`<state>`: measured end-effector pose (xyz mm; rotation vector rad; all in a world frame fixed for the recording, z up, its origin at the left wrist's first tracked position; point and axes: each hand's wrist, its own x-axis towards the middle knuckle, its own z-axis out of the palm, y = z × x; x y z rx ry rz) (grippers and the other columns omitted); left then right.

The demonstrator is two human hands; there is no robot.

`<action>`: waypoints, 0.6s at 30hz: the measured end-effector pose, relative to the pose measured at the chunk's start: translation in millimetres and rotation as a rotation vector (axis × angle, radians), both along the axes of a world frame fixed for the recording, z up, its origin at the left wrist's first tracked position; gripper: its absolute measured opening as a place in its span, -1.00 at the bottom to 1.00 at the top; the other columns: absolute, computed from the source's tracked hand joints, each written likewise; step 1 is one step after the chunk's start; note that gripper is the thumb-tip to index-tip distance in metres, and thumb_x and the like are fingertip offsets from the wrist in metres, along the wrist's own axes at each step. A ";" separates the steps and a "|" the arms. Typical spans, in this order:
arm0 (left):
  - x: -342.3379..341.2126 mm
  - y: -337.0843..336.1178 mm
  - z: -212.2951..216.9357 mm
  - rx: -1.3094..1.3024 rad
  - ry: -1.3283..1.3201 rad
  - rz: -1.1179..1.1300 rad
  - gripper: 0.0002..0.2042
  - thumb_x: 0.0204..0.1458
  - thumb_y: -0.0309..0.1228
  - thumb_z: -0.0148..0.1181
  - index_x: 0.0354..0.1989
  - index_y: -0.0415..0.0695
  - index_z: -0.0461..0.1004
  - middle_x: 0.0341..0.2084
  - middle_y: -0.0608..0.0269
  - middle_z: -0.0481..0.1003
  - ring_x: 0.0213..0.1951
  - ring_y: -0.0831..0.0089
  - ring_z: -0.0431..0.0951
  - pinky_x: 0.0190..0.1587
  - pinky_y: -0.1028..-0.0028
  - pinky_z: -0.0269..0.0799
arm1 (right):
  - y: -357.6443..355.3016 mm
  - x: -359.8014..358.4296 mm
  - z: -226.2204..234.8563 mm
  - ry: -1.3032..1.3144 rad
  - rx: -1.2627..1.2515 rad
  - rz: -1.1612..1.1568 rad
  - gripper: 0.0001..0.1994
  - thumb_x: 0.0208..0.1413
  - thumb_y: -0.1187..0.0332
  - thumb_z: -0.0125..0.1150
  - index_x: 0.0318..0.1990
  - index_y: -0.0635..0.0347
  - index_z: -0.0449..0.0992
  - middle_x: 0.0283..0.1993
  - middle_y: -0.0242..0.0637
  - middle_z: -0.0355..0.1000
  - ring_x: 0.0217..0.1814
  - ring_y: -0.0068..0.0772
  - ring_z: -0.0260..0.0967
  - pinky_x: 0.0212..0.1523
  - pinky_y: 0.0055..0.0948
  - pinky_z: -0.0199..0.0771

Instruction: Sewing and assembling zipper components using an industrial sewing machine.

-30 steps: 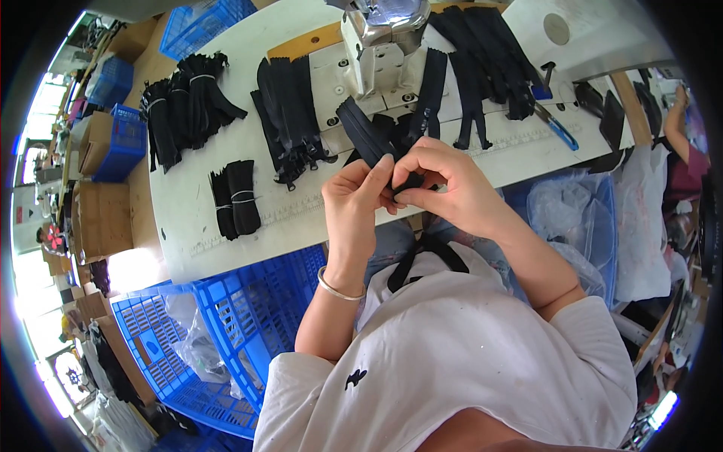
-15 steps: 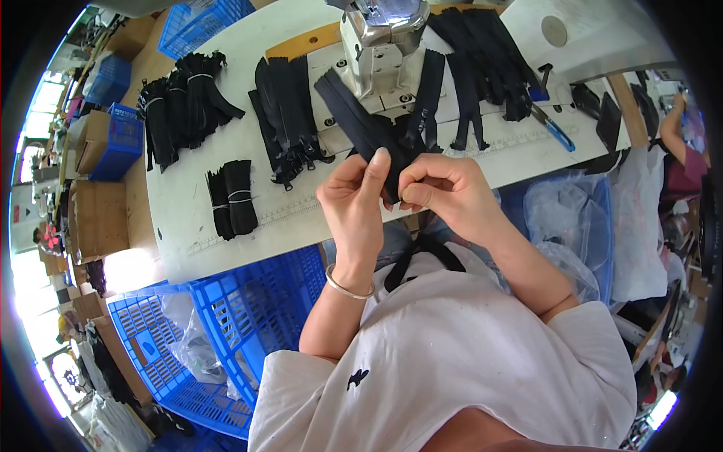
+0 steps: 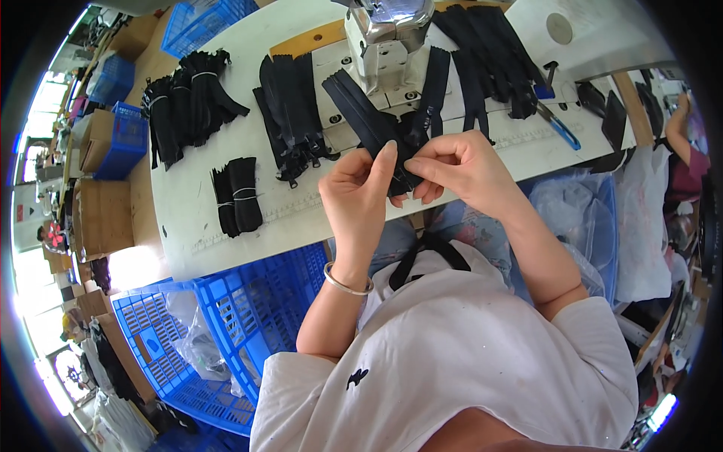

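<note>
My left hand [image 3: 358, 192] is closed on a black zipper [image 3: 352, 110], thumb laid on top. The zipper slants up and left from my fingers toward the sewing machine [image 3: 384, 53]. At its near end my right hand [image 3: 471, 173] pinches with thumb and forefinger; the other fingers curl beneath. Another black zipper [image 3: 434, 90] lies just beyond, its puller toward me, partly behind the hands. Left of the held zipper lies a stack of loose black zippers [image 3: 290, 113]. Farther left are tied bundles of zippers [image 3: 197, 98] and a smaller tied bundle [image 3: 242, 196].
More black zippers [image 3: 493, 60] lie right of the machine, near a blue-handled cutter [image 3: 559, 126]. A ruler strip [image 3: 290, 207] runs along the near edge of the white table [image 3: 188, 248]. Below are a blue crate [image 3: 218, 316] and a blue bin holding clear plastic bags [image 3: 565, 203].
My right hand has shifted slightly up and right, its fingers opening out a little at the zipper's near end. My left hand keeps its hold. The whole view has shifted slightly.
</note>
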<state>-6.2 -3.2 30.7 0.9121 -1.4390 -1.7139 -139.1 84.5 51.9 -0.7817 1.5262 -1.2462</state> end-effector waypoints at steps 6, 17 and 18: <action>-3.3 2.5 4.3 -0.010 -0.037 0.000 -0.67 0.07 -0.40 0.22 -0.71 -0.17 0.33 -0.78 0.44 0.27 -0.74 0.74 0.23 -0.77 0.63 0.19 | -0.1 -1.6 -6.9 -0.037 -0.056 0.025 -0.76 0.10 0.30 0.23 -0.42 0.35 0.55 -0.55 -0.32 0.49 -0.52 -0.61 0.47 -0.49 -0.68 0.45; 1.4 -1.0 1.2 0.105 -0.036 -0.093 -0.72 0.04 -0.39 0.26 -0.62 -0.27 0.41 -0.73 0.31 0.42 -0.72 0.68 0.36 -0.73 0.65 0.31 | 4.0 -0.1 -8.7 -0.095 -0.028 0.037 -0.79 0.12 0.33 0.21 -0.42 0.34 0.53 -0.54 -0.32 0.49 -0.52 -0.63 0.46 -0.50 -0.68 0.43; 0.7 -0.7 2.3 0.044 -0.065 -0.068 -0.70 0.04 -0.39 0.26 -0.66 -0.26 0.38 -0.75 0.32 0.40 -0.73 0.69 0.35 -0.75 0.65 0.30 | 3.6 0.2 -9.3 -0.113 -0.029 0.036 -0.80 0.12 0.34 0.21 -0.41 0.33 0.52 -0.54 -0.32 0.49 -0.52 -0.64 0.45 -0.51 -0.68 0.43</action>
